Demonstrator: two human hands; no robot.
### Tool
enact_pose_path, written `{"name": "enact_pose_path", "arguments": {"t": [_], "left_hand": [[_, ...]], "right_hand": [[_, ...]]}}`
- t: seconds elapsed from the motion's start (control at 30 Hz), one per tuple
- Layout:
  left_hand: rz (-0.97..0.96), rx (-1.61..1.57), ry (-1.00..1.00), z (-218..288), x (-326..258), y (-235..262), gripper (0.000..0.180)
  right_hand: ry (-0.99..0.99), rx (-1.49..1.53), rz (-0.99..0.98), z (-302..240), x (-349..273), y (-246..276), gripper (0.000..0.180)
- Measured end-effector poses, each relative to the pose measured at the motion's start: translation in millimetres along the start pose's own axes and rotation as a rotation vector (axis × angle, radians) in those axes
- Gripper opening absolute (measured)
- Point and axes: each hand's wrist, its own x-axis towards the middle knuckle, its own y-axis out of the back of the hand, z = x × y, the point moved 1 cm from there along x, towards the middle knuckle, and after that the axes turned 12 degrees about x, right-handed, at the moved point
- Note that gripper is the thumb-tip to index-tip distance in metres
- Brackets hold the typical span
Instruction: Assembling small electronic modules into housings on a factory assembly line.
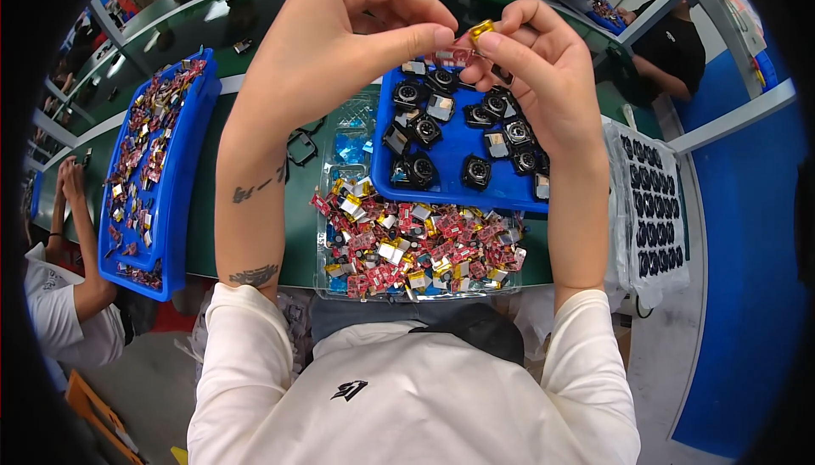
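Both of my hands are raised above a blue tray [458, 178]. My right hand [543, 62] pinches a small yellow-wrapped battery [481, 30] between thumb and finger. Beside it, a small red circuit board [452, 57] shows by the fingertips of my left hand [361, 41], which are closed at its edge. Whether the board and battery are joined is hidden by my fingers. Several black watch cases [425, 131] lie in the tray below. Nearer to me, a clear plastic tray [321, 249] holds a heap of red boards with silver and yellow batteries [416, 244].
At left stands a long blue tray [180, 244] of similar boards. A white sheet [624, 253] with rows of black watch cases [654, 210] lies at right. A black frame [301, 148] rests on the green table [293, 202]. Co-workers sit at left, far left and far right.
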Motion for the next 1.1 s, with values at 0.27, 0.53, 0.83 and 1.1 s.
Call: {"name": "enact_pose_path", "arguments": {"t": [0.27,0.53,0.83,1.1], "left_hand": [[-0.085,0.011,0.074,-5,7,-6,0.016],[-0.008,-0.231,0.165,3,10,-11,0.022],[0.253,0.25,-0.164,1,11,-24,0.022],[0.462,0.475,-0.273,-2,11,-32,0.015]], "right_hand": [[0.025,-0.074,0.017,-2,2,10,0.022],[-0.018,-0.075,0.038,-7,-3,3,0.038],[0.042,-0.125,0.109,-6,-5,6,0.025],[0.251,-0.28,0.152,-2,-7,6,0.017]]}}
